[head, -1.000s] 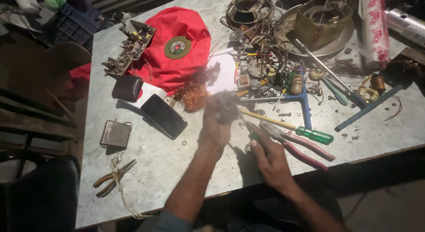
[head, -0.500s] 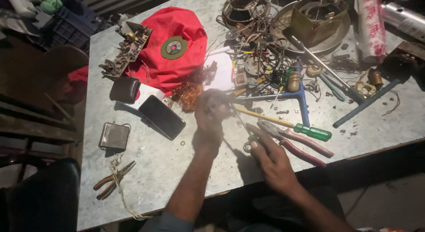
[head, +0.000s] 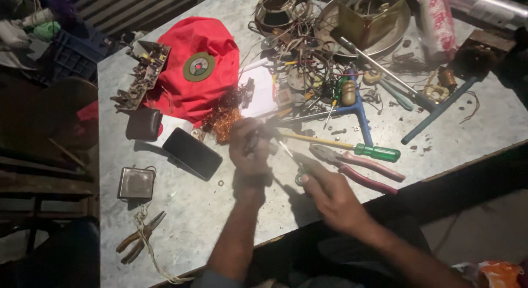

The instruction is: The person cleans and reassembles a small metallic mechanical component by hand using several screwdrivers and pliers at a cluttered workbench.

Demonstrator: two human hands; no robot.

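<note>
Small part (head: 258, 138), dark and too blurred to name, sits in the left hand (head: 250, 153), which is clenched around it and raised over the middle of the table (head: 181, 211), seemingly to bring it into the bright patch of light there. Right hand (head: 330, 192) is at 4 o'clock from the left, fingers pinched on a thin tool (head: 289, 153) whose tip points toward 10 o'clock at the part; holding both off the surface seems to steady the work between the two hands. Just beyond the tool, at 2 o'clock, lie red pliers (head: 357, 167) and a green screwdriver (head: 352, 147), near enough to grab. Phone (head: 192, 153) lies at 9 o'clock from the left hand, with a red cloth (head: 192, 73) farther off at 11 o'clock. Wires (head: 308, 73) and scrap crowd the far side at 12 to 2 o'clock, leaving little room there. Open table lies toward 7 o'clock, between a metal box (head: 136, 183) and the near edge, where a second pair of pliers (head: 137, 241) rests. Both forearms cross that near edge.
</note>
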